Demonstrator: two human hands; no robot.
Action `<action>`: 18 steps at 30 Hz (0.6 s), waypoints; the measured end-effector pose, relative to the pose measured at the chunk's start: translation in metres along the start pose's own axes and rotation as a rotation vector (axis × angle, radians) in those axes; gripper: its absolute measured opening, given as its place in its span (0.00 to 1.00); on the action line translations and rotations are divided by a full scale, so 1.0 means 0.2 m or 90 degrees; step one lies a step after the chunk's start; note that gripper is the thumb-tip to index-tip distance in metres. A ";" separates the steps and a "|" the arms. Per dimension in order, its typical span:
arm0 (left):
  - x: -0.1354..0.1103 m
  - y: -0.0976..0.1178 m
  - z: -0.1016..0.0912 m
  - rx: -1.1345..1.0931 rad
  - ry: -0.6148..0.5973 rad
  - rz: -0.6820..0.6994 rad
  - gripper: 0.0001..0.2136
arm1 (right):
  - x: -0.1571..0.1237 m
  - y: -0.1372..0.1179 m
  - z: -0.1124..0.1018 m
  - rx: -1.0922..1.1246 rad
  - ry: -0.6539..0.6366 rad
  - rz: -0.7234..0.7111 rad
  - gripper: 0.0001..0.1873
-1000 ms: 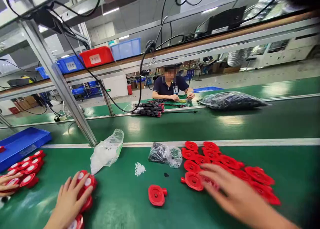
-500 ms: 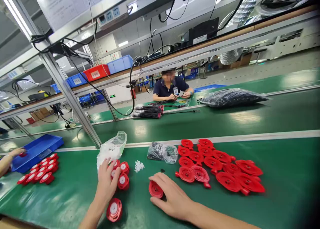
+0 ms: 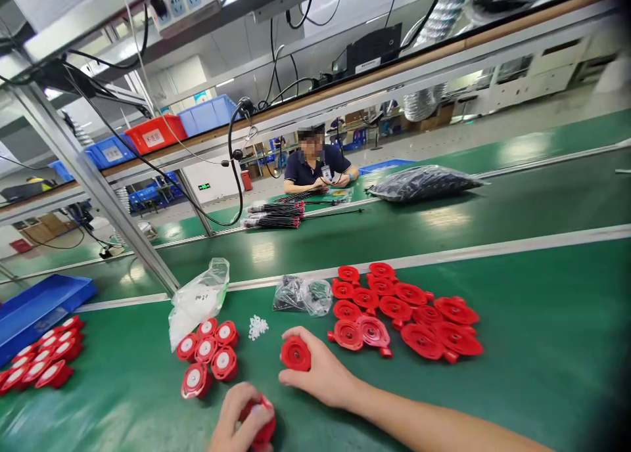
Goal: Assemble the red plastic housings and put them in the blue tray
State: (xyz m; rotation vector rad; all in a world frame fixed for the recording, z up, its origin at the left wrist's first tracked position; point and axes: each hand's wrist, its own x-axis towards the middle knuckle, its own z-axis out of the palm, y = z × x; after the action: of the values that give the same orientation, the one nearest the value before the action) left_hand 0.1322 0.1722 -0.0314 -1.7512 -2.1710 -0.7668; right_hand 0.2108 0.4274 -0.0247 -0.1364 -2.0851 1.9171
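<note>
My right hand (image 3: 320, 373) rests on the green bench and grips one red round plastic part (image 3: 296, 354) between thumb and fingers. My left hand (image 3: 239, 419) is at the bottom edge, its fingers curled round another red part (image 3: 261, 429). Just left of the hands stands a small cluster of red parts with white centres (image 3: 210, 353). To the right lies a spread of several open red discs (image 3: 404, 314). A little heap of tiny white pieces (image 3: 257, 327) lies between the two groups.
A clear plastic bag (image 3: 197, 301) and a small dark bag (image 3: 300, 294) lie near the metal strip. More red parts (image 3: 39, 360) and a blue tray (image 3: 39, 304) are at the far left. Across the belt a person (image 3: 315, 166) sits working beside bundled black cables (image 3: 273, 215).
My right hand has lifted the single red part off the bench. My left hand left the cluster, came back toward me and closed on a red part. The other person's hand at the tray is gone.
</note>
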 end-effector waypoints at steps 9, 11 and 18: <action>0.48 -0.07 0.10 -0.402 -0.192 -0.072 0.31 | 0.10 -0.01 -0.06 0.349 0.070 0.165 0.27; 0.46 -0.10 0.14 -0.427 -0.190 -0.171 0.38 | 0.10 -0.01 -0.06 0.353 0.071 0.171 0.26; 0.43 -0.09 0.13 -0.554 -0.163 -0.376 0.29 | 0.12 0.03 -0.07 0.357 0.054 0.170 0.27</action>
State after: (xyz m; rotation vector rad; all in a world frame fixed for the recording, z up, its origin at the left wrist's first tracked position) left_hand 0.0972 0.2559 -0.0142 -1.5392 -2.8222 -1.9615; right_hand 0.1915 0.4475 -0.0257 -0.3732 -1.4612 2.5239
